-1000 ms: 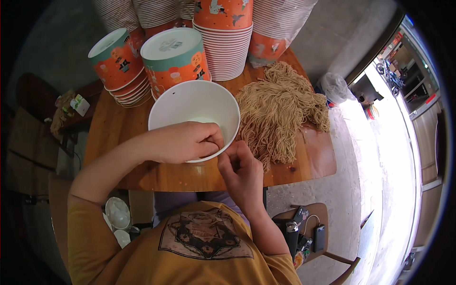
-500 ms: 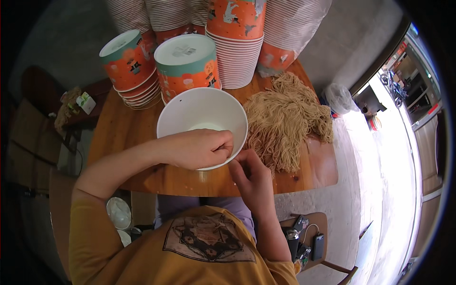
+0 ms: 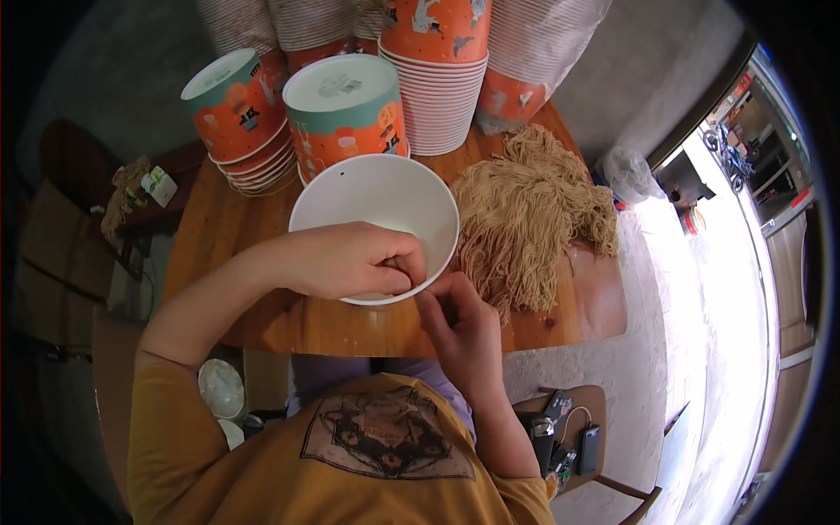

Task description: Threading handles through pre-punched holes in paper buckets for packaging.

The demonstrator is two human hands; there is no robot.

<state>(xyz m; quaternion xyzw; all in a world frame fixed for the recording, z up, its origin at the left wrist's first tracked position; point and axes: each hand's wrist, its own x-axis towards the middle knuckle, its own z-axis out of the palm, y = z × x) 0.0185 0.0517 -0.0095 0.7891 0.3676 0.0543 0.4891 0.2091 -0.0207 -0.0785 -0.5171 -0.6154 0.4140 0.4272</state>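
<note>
My left hand (image 3: pixel 350 260) curls over the near rim of the white paper bowl (image 3: pixel 376 197) at the middle of the frame, fingers bent inside it; I cannot tell what they pinch. My right hand (image 3: pixel 462 325) sits just below the rim, fingertips drawn together beside the left. The bowl stands on the wooden table (image 3: pixel 262 315). To its right lies a heap of tan noodles (image 3: pixel 534 210). Stacks of orange paper bowls (image 3: pixel 341 105) fill the upper frame.
</note>
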